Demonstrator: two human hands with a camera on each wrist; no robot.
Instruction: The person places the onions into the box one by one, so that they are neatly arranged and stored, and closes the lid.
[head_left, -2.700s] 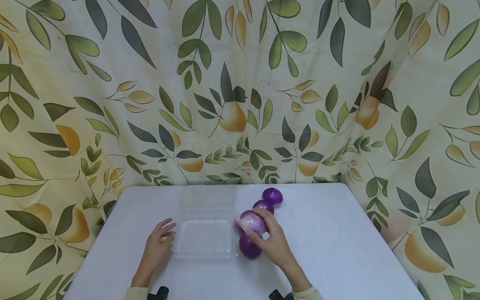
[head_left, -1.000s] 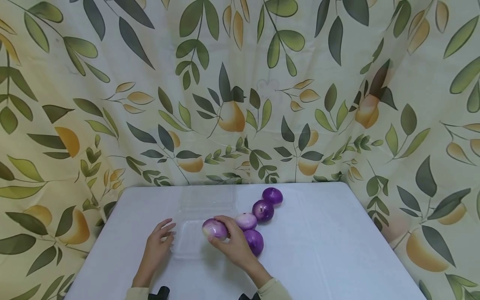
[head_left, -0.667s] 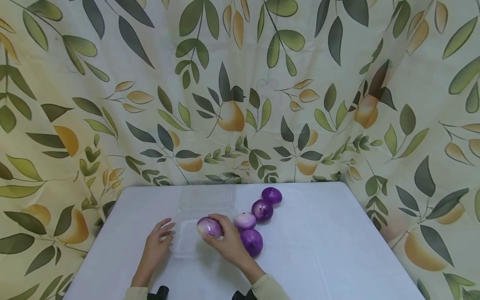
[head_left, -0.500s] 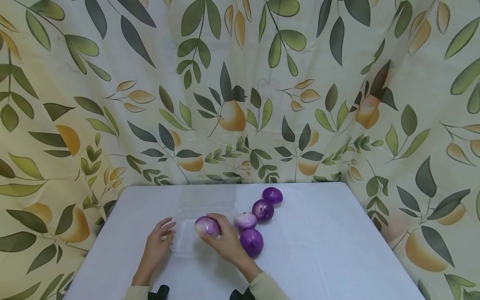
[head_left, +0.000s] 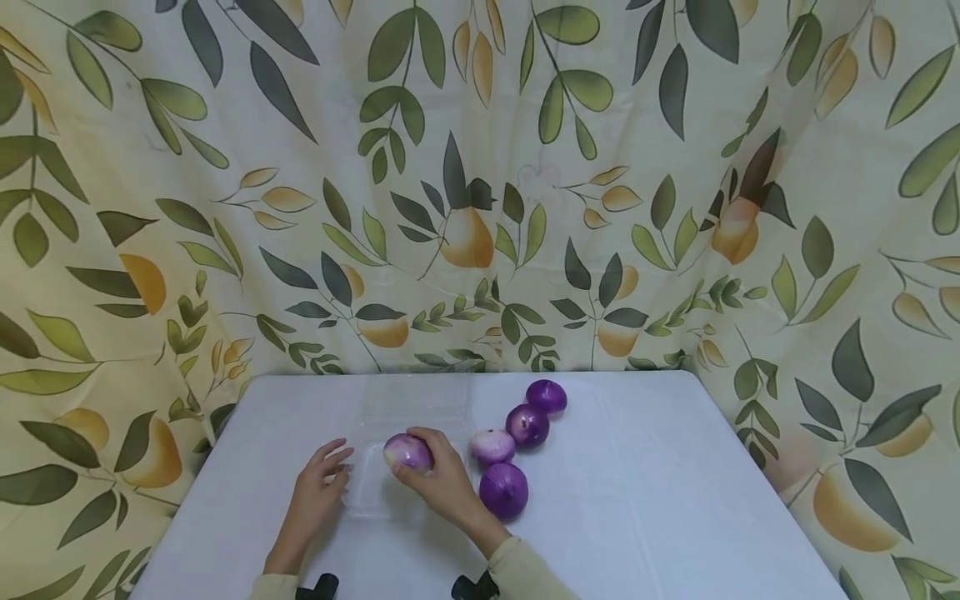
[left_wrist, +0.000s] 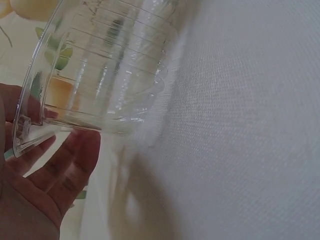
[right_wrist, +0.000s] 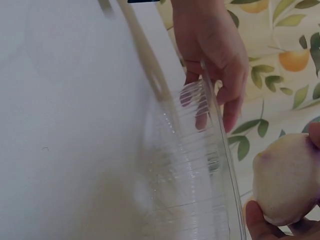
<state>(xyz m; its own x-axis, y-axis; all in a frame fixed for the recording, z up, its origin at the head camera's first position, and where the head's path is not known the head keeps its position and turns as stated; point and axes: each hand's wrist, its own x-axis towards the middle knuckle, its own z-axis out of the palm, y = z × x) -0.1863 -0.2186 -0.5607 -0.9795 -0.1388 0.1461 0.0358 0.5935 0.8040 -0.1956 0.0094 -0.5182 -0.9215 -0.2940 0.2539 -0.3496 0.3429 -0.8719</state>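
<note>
My right hand (head_left: 448, 483) grips a peeled red onion (head_left: 407, 452) between thumb and fingers, above the base of a clear plastic clamshell box (head_left: 363, 504). In the right wrist view the pale side of this onion (right_wrist: 285, 180) shows beside the box's rim (right_wrist: 227, 165). The box's lid (head_left: 412, 400) lies folded back, away from me. My left hand (head_left: 315, 496) is at the box's left side, fingers loosely extended. Up close in the left wrist view, the fingers (left_wrist: 70, 170) touch the clear wall (left_wrist: 100, 75) near a corner.
Several more red onions stand in a slanting row right of the box: a purple one nearest (head_left: 503, 491), a paler one (head_left: 492, 447), and darker ones behind (head_left: 527, 426). A white cloth covers the table (head_left: 660, 500). A leaf-patterned curtain (head_left: 465, 317) hangs behind it.
My right hand has carried the onion leftward from the row to over the box's base. The nearest onion in the row shifted slightly. My left hand has stayed at the box's side.
</note>
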